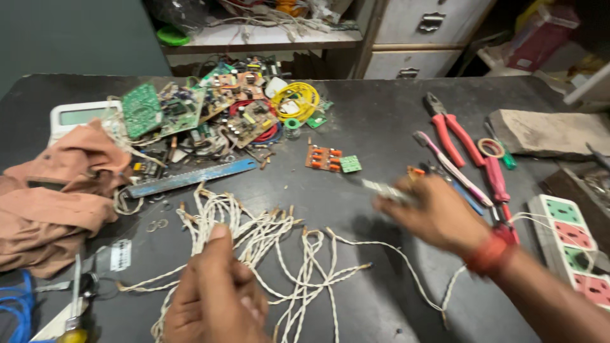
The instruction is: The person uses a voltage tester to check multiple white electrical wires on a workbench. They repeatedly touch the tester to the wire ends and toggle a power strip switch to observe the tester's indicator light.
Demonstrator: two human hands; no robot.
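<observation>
Both hands are working over the dark table point(381, 121). Nearest, the left hand point(213, 295) is curling its fingers shut around a bunch of white twisted wires point(254, 235), thumb pressing on top; the loose wires are fanning out across the table just beyond and to the right of that hand. The right hand point(432, 213), wearing a red band point(492, 251) at the wrist, is reaching out past the wires and appears to be pinching a small metal tool point(381, 188), though motion blur is making the grip hard to read.

Left of the wires, a crumpled pinkish cloth point(57, 203) is lying in a heap. Just beyond the wires, a blue ruler point(190, 178) is lying at a slant, and a small orange circuit piece point(324, 159) is sitting near it. Right of the wires, red-handled pliers point(451, 130) and screwdrivers point(492, 174) are lying side by side, with a power strip point(572, 248) at the table's edge. Farther back from the wires, green circuit boards point(165, 111) are piling up beside a yellow coil of wire point(295, 98), a white calculator point(79, 117) to their left.
</observation>
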